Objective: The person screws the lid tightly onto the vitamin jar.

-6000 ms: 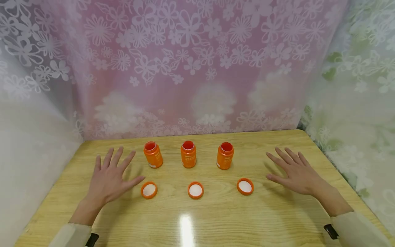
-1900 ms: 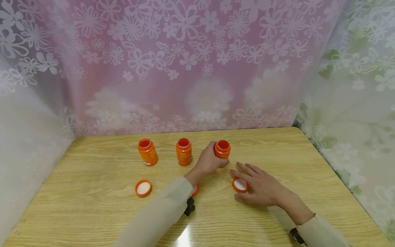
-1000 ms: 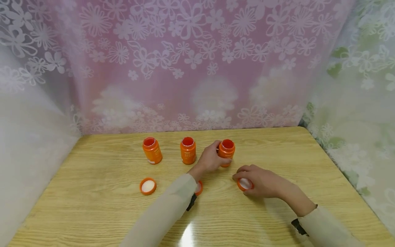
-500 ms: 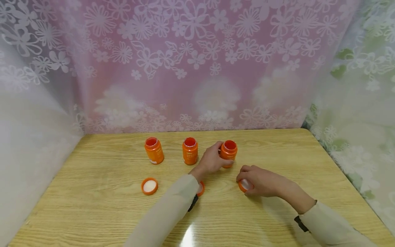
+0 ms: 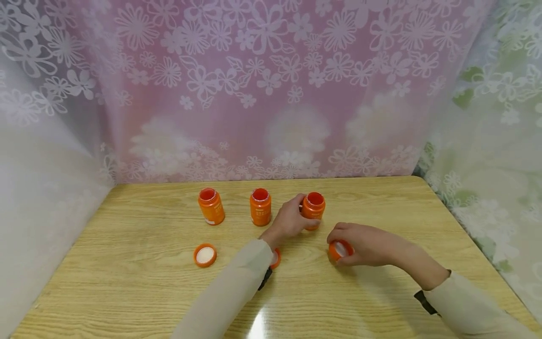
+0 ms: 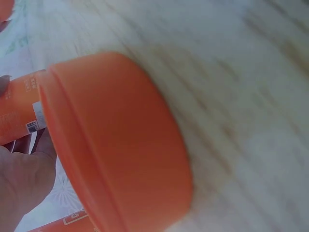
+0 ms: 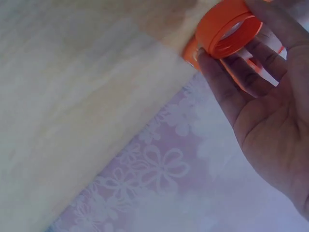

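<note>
My left hand (image 5: 290,219) grips the rightmost orange jar (image 5: 315,203), upright on the table with its mouth uncovered; its barcode label (image 6: 32,126) shows in the left wrist view. In front of that jar, my right hand (image 5: 367,243) pinches an orange screw lid (image 5: 334,252) between thumb and fingers. This lid is tilted, its white inside partly showing. The right wrist view shows the lid (image 7: 218,28) at the fingertips. Close to the left wrist camera is the middle lid (image 6: 120,140), partly hidden by my left arm in the head view.
Two more uncapped orange jars stand to the left, one in the middle (image 5: 260,209) and one at far left (image 5: 212,210). A third lid (image 5: 205,255) lies inside-up before the left jar. Floral curtains (image 5: 271,117) hang behind and beside the wooden table (image 5: 139,282).
From resting apart at the sides, my left hand came to grip the right jar. My right hand reached the right lid, curled its fingers onto it, and has just tilted it up.
</note>
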The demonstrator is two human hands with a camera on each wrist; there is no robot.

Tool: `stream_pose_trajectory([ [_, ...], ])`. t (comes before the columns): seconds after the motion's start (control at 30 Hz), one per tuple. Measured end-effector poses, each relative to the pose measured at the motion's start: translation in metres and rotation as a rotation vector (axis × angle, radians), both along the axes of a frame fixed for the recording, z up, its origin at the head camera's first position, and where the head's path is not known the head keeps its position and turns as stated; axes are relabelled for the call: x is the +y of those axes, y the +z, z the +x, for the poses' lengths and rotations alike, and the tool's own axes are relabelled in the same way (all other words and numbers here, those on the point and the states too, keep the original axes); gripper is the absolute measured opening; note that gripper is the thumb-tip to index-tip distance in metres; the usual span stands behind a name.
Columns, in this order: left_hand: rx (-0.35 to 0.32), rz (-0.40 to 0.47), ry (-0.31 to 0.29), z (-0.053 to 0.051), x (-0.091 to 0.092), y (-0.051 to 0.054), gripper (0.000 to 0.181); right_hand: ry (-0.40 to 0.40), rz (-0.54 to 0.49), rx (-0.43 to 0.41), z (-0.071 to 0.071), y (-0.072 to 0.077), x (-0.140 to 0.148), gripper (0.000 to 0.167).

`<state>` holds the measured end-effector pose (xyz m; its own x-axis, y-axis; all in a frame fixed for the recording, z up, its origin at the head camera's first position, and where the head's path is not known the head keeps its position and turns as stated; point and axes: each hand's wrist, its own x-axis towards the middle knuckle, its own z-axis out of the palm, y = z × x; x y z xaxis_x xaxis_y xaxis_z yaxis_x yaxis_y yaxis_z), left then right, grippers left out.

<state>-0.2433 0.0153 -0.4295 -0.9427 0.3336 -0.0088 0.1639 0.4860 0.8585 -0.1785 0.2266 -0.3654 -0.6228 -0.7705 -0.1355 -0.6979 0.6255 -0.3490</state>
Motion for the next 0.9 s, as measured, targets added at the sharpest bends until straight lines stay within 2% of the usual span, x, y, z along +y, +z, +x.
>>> stream_pose_trajectory([
  [0.2, 0.001, 0.004, -0.006, 0.000, 0.001, -0.002, 0.064, 0.009, -0.039, 0.004, -0.004, 0.018, 0.001, 0.026],
  [0.37, 0.012, -0.003, -0.001, -0.001, 0.000, -0.002, 0.064, -0.047, -0.079, -0.008, -0.012, 0.037, 0.000, 0.025],
  [0.53, 0.020, 0.005, -0.011, -0.002, -0.002, -0.001, 0.064, -0.080, -0.193, -0.011, -0.025, 0.052, -0.003, 0.036],
  [0.77, 0.027, -0.009, -0.026, -0.002, -0.002, -0.001, 0.062, -0.114, -0.342, 0.041, -0.040, 0.053, -0.012, 0.044],
  [0.9, 0.032, -0.005, -0.029, -0.001, -0.002, -0.001, 0.061, -0.085, -0.451, 0.102, -0.049, 0.047, -0.018, 0.047],
])
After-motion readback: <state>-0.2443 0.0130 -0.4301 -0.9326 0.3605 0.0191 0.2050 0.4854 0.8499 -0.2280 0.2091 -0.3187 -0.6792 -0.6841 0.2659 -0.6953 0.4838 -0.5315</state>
